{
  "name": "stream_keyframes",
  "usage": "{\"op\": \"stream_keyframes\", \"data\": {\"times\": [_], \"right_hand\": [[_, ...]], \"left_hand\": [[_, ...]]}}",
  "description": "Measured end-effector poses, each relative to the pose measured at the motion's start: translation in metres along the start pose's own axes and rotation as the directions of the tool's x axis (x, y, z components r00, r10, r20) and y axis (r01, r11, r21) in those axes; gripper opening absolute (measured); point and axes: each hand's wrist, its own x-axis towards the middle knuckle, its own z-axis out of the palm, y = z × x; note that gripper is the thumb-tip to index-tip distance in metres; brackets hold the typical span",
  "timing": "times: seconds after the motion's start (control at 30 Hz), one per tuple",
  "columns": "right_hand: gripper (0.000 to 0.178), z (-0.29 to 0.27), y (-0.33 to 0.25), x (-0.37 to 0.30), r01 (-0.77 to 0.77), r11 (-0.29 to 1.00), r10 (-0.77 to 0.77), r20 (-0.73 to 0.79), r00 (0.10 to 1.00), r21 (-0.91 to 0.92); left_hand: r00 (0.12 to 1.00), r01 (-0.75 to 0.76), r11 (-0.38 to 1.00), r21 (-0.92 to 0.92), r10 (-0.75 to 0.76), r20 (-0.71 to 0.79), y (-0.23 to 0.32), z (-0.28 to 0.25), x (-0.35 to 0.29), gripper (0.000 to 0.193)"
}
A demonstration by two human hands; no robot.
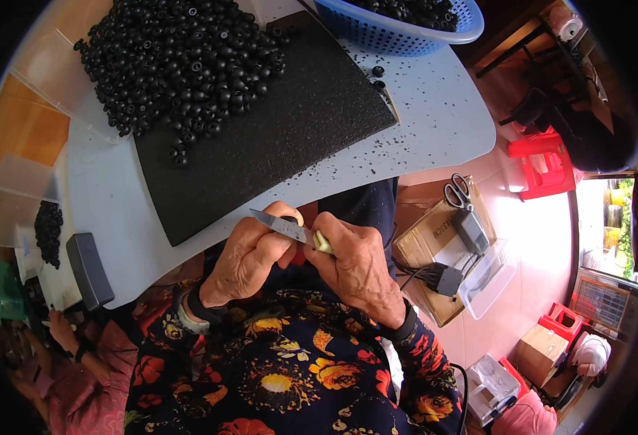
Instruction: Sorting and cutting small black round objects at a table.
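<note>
Holding a knife (283, 226) by its pale handle in the right hand (355, 257), with fingers wrapped tight and blade slanting up to the left; gripping a small dark piece (289, 219) in the left hand (241, 257), mostly hidden by fingers, just beside the blade; working with hands close together, by the near edge of the pale counter (449, 116); beyond, on a black mat (283, 138) in part, a heap of round black pieces (181, 72); farther right, a blue basket (399, 42) with more; scattered around, dark crumbs (333, 163).

Small workshop (heaped black parts (181, 69))
</note>
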Motion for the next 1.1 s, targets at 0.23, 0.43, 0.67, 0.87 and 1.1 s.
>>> {"op": "stream_keyframes", "data": {"times": [0.23,0.43,0.67,0.87,1.1], "right_hand": [[0.022,0.001,0.003,0.0,0.018,0.997,-0.017,0.02,1.0,-0.08],[0.017,0.0,0.017,-0.004,-0.166,0.978,0.175,-0.06,0.983,0.126],[0.026,-0.008,0.0,0.003,-0.254,0.666,0.237,0.124,0.964,0.701],[0.024,0.002,-0.001,0.005,-0.131,0.831,0.12,0.056,0.991,0.54],[0.024,0.0,0.004,0.009,-0.293,0.588,0.254,0.171,0.952,0.754]], "left_hand": [[1.0,0.017,1.0,-0.021,-0.016,0.02,0.005,-0.002,-0.002,0.018],[0.999,-0.037,0.999,-0.024,0.037,0.006,0.006,0.009,-0.005,0.014],[0.996,-0.006,0.965,0.261,-0.017,0.088,0.007,0.0,-0.004,0.018],[0.993,-0.114,0.961,0.253,0.101,0.061,0.002,0.006,-0.005,0.015],[0.995,-0.098,0.949,0.3,0.087,0.052,0.005,0.007,-0.001,0.015]]}}
